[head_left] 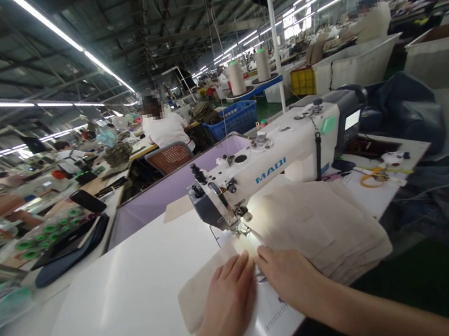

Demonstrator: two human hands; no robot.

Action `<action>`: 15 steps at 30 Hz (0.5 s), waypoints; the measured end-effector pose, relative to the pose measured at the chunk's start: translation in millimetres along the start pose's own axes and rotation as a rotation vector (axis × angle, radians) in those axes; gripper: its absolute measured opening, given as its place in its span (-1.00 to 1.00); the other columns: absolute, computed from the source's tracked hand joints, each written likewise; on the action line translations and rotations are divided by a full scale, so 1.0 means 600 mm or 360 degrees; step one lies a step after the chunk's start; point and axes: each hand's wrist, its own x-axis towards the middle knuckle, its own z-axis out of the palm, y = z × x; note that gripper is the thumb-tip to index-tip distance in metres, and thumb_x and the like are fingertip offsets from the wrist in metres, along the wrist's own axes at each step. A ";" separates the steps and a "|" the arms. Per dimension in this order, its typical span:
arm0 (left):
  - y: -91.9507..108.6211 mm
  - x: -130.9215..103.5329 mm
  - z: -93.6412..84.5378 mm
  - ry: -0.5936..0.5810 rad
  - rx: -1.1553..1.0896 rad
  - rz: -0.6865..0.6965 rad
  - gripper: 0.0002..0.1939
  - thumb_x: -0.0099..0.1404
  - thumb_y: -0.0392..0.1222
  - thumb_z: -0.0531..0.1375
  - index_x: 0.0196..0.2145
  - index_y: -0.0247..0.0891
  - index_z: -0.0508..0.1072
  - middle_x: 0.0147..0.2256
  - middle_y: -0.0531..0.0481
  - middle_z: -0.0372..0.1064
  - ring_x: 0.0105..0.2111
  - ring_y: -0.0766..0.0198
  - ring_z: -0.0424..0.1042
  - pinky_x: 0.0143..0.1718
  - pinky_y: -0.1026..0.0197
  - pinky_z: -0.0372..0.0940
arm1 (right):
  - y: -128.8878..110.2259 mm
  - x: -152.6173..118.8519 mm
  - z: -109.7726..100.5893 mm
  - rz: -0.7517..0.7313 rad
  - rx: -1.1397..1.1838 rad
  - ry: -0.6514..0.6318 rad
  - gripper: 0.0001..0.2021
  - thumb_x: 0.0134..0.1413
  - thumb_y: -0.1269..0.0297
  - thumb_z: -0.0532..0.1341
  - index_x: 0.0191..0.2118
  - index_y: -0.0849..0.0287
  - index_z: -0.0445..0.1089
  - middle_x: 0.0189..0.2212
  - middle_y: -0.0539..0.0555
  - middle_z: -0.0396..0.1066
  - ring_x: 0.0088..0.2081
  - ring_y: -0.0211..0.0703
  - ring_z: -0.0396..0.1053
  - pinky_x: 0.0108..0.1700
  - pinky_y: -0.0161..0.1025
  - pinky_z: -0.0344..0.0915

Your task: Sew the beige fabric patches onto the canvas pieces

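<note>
Beneath the needle and presser foot of a white sewing machine (269, 175) lies a beige fabric piece (201, 298), lit by the machine's lamp. My left hand (230, 290) rests flat on this piece, fingers stretched toward the foot. Just right of it, my right hand (285, 275) has its fingers closed on the fabric's edge near the needle; its fingertips are partly hidden. A stack of beige fabric panels (319, 221) lies under the machine's arm, beside my right hand.
A lilac bin (141, 213) stands behind the white table (116, 318). Thread cones (236, 77) sit on a stand behind the machine. Scissors (375, 177) and small tools lie at right, with denim (440, 200) beyond the edge. A co-worker (164, 129) sits ahead.
</note>
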 end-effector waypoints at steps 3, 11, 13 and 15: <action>0.000 -0.001 -0.001 0.0012 0.0021 0.0011 -0.56 0.50 -0.22 0.00 0.27 -0.18 0.33 0.17 -0.17 0.43 0.08 0.01 0.47 -0.02 -0.04 0.47 | -0.001 0.000 -0.002 -0.0003 -0.0002 -0.0015 -0.72 0.25 0.59 0.10 0.00 0.29 0.42 -0.14 0.25 0.45 -0.29 -0.12 0.51 -0.35 -0.32 0.40; -0.011 0.004 0.001 -0.0020 0.0000 0.0029 -0.60 0.50 -0.23 0.02 0.22 -0.20 0.39 0.16 -0.16 0.44 0.07 0.00 0.47 -0.01 -0.06 0.47 | -0.001 0.010 -0.004 0.0001 0.0048 -0.0068 -0.79 0.25 0.58 0.10 -0.11 0.28 0.44 -0.26 0.23 0.49 -0.28 -0.07 0.53 -0.34 -0.28 0.40; -0.015 0.006 0.003 -0.0025 -0.0005 0.0007 -0.62 0.50 -0.22 0.03 0.20 -0.19 0.40 0.16 -0.15 0.44 0.08 0.00 0.47 0.00 -0.07 0.46 | 0.001 0.016 -0.011 -0.0004 0.0055 -0.0081 -0.82 0.27 0.56 0.11 -0.13 0.28 0.44 -0.28 0.24 0.51 -0.27 -0.07 0.54 -0.31 -0.29 0.40; -0.020 0.008 0.004 -0.0035 -0.0010 -0.0011 -0.63 0.50 -0.20 0.03 0.18 -0.18 0.42 0.15 -0.14 0.44 0.08 0.00 0.46 0.01 -0.07 0.46 | 0.002 0.022 -0.018 0.0004 0.0062 -0.0099 -0.81 0.29 0.55 0.10 -0.13 0.28 0.45 -0.28 0.24 0.53 -0.25 -0.07 0.55 -0.27 -0.30 0.40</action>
